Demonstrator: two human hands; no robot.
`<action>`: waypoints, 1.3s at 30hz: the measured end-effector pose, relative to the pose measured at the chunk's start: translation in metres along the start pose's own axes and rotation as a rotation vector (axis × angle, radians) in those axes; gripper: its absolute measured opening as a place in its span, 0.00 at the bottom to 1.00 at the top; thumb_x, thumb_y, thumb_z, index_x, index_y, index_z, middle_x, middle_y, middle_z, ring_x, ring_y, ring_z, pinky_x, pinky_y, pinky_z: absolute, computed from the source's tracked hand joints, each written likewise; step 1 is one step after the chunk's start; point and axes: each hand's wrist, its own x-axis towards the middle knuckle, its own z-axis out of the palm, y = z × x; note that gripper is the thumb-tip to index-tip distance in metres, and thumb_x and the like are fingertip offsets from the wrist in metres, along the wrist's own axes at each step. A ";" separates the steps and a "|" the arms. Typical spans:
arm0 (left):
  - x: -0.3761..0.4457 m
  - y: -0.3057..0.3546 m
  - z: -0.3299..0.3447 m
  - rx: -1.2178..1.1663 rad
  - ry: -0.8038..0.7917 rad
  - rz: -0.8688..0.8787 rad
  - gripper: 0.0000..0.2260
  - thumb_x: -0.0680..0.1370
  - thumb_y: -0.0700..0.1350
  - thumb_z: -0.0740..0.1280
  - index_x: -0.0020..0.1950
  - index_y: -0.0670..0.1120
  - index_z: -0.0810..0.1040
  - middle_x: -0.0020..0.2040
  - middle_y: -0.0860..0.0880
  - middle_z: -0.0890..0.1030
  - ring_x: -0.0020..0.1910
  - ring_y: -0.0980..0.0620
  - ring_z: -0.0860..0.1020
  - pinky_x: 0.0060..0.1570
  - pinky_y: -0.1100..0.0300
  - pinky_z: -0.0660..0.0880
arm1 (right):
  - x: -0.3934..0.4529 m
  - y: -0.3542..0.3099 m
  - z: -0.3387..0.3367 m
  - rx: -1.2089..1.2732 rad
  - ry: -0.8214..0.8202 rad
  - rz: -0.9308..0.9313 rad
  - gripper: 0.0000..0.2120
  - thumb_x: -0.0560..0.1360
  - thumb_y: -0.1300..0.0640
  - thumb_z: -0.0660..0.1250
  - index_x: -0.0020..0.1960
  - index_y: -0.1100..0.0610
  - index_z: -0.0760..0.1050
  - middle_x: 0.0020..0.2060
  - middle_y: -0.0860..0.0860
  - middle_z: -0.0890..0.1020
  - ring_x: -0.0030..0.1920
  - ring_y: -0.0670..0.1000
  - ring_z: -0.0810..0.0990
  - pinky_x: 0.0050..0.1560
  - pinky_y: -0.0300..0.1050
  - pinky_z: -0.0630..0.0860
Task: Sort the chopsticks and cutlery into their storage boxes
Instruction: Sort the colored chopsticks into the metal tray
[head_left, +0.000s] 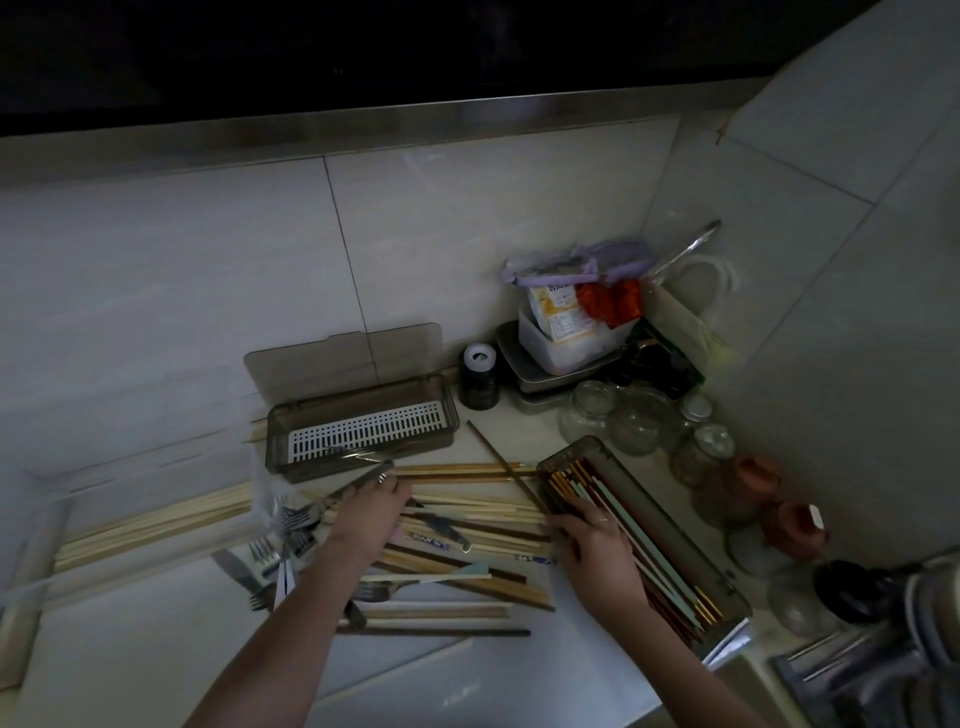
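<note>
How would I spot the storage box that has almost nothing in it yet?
Look to the tiled wall at the back of the counter. Against it, left of the small dark jar, sits a smoky see-through box. Unlike the chopstick-filled box on the right, it shows a white slotted tray.

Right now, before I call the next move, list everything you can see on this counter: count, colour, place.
Slatted storage box: one, smoky brown with a white grid insert, back centre, lid up against the wall.
Chopstick box: one, brown, right, holding mixed chopsticks.
Loose chopsticks: many, pale wood and dark brown, piled centre.
Pale chopstick bundle: many, cream, left.
Forks: several, silver, left of the pile.
Dark jar: one, black, white cap, behind the boxes.
Food containers: stacked, clear and purple, in the corner.
Glass jars: several, clear, by the right wall.
Clay cups: two, terracotta, far right.
Left hand: over the pile, on a metal utensil.
Right hand: at the chopstick box, on chopsticks.
</note>
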 end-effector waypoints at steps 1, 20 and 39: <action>-0.003 0.000 0.000 0.026 0.008 0.002 0.25 0.76 0.43 0.65 0.72 0.48 0.62 0.72 0.46 0.65 0.70 0.46 0.64 0.64 0.46 0.63 | 0.000 0.000 0.000 -0.004 0.009 -0.010 0.13 0.78 0.55 0.61 0.60 0.46 0.77 0.69 0.48 0.69 0.68 0.52 0.67 0.68 0.53 0.66; -0.050 0.060 -0.009 -0.282 0.479 0.132 0.18 0.56 0.31 0.77 0.38 0.45 0.76 0.34 0.49 0.77 0.32 0.52 0.76 0.29 0.64 0.67 | -0.006 0.020 -0.045 -0.045 0.204 -0.091 0.17 0.74 0.67 0.63 0.58 0.51 0.79 0.48 0.52 0.81 0.47 0.52 0.79 0.48 0.45 0.74; -0.115 0.038 0.086 -0.209 0.260 0.064 0.19 0.74 0.53 0.55 0.61 0.55 0.77 0.61 0.53 0.79 0.57 0.54 0.80 0.49 0.56 0.78 | 0.002 -0.034 0.003 -0.260 -0.055 -0.471 0.30 0.67 0.67 0.70 0.68 0.55 0.70 0.67 0.54 0.72 0.66 0.56 0.72 0.66 0.53 0.70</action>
